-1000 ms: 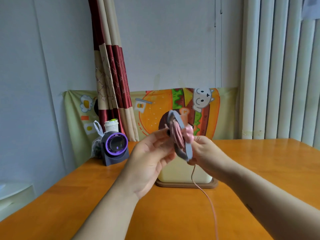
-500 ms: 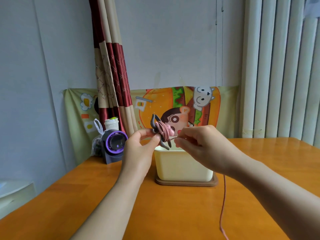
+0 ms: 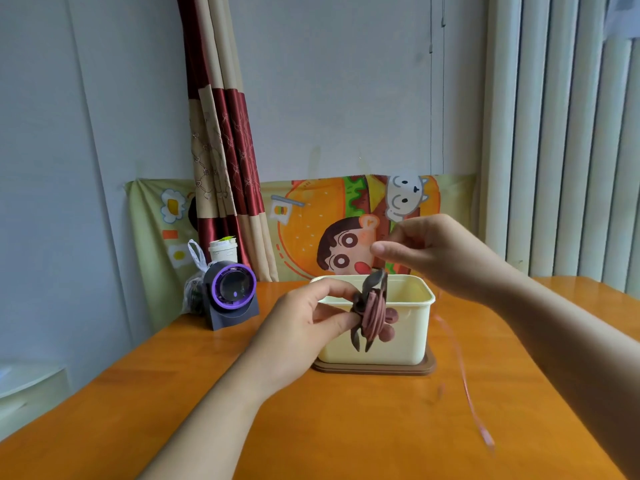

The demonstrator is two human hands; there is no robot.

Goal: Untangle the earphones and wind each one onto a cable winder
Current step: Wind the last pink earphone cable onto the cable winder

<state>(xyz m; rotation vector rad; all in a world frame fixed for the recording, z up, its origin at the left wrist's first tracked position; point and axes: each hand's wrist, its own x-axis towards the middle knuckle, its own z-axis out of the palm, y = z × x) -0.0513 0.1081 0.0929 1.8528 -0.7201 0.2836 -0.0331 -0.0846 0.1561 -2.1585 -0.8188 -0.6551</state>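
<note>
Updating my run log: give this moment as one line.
left hand: pinches grey plastic cable winder | right hand: above winder, pinching pink earphone cable | cable: partly wound, tail hanging over orange wooden table

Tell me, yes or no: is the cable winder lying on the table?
No, the left hand pinches the cable winder up in front of the cream box.

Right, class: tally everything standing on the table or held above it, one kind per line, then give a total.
Cream box: 1
Brown tray under the box: 1
Cable winder: 1
Pink earphone cable: 1
Grey gadget with a purple ring: 1
White cup: 1
Plastic bag: 1
Total: 7
</note>
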